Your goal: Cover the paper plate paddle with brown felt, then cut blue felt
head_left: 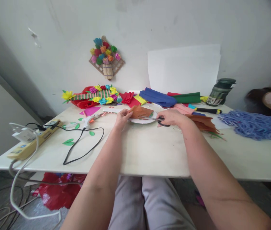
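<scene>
Left hand (123, 117) pinches brown paper (140, 111) over white plate (143, 121) at desk (150, 153) centre. Right hand (171, 117) closed on black-handled scissors (158, 119), blades at paper edge. Cutting under way; sheet mostly whole. More brown pieces (204, 123) beside right wrist.

Brown paper (142, 111) over a white plate (142, 121), black-handled scissors (160, 120); blue yarn (254, 124) at right, green paper leaves (68, 141) and a yellow power strip (33, 140) at left on the white table (150, 153).

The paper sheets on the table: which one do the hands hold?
The brown paper, held by the left hand above the white plate; the red, blue and green sheets lie untouched behind.
</scene>
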`<state>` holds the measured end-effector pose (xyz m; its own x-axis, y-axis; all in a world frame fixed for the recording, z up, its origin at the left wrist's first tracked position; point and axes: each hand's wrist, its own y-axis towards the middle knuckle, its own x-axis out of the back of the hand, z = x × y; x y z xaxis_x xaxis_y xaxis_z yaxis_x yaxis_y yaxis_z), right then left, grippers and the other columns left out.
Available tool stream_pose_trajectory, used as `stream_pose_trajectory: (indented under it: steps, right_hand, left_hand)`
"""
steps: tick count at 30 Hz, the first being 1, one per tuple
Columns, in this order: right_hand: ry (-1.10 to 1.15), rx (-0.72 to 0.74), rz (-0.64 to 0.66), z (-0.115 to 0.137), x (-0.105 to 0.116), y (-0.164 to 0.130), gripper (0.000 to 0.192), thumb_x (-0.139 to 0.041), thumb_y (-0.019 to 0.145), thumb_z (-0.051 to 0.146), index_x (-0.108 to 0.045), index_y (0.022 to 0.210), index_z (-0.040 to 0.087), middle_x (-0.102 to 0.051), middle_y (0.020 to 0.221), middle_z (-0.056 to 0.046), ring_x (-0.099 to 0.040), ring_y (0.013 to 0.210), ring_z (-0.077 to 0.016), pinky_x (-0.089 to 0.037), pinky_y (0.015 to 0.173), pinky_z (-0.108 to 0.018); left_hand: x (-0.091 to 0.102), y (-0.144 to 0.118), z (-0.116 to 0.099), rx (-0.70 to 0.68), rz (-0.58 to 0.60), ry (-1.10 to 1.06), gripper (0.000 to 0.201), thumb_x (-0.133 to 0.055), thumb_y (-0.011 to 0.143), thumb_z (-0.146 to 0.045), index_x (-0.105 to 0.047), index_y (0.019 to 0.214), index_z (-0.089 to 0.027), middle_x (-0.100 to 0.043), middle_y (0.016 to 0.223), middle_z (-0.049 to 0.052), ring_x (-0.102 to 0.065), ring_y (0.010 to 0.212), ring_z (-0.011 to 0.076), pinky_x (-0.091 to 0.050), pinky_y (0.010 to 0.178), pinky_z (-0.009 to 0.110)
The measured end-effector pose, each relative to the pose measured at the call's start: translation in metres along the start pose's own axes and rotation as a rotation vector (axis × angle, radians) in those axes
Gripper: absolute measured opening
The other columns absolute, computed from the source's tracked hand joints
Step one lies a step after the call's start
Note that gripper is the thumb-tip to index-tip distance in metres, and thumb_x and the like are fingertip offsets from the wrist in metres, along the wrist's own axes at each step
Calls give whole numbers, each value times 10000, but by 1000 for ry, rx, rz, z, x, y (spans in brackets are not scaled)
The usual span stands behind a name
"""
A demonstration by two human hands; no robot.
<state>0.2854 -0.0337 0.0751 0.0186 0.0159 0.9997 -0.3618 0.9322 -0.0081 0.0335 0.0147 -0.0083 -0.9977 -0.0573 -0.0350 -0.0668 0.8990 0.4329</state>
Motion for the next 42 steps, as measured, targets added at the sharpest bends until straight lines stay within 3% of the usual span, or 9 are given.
stream_pose_trajectory:
  steps: [9, 19, 29, 42]
  right_hand:
    - [-101, 61, -131, 11, -11, 9, 338, -627, 699, 460, -655, 994, 297, -704, 917, -17, -620, 827, -211, -322, 578, -255]
    - [-194, 142, -127, 23, -20, 23, 380, -529, 749, 380, -621, 1103, 277, -694, 982, -64, -623, 862, -246, -369, 661, -299]
    - [-183, 189, -134, 27, -24, 27, 358, -509, 757, 329, -628, 1088, 257, -688, 985, -83, -619, 875, -255, -368, 670, -305]
    - [-239, 188, -151, 29, -23, 27, 312, -530, 762, 355, -640, 1028, 234, -691, 962, -88, -622, 867, -264, -366, 649, -304]
  left_hand:
    - [-2, 0, -7, -1, 16, 25, 273, -717, 607, -365, -545, 648, -157, -496, 580, -42, -418, 559, 77, -313, 558, 218]
    - [-1, 3, -5, -3, 53, 103, 253, -720, 608, -367, -580, 644, -159, -502, 583, -41, -420, 566, 83, -323, 557, 223]
    - [-6, 1, -15, 28, 45, 95, 243, -728, 576, -342, -582, 616, -152, -500, 561, -36, -415, 558, 86, -323, 546, 223]
    - [-5, 5, -13, 27, 56, 126, 249, -733, 587, -342, -573, 603, -152, -482, 546, -37, -398, 536, 79, -290, 515, 221]
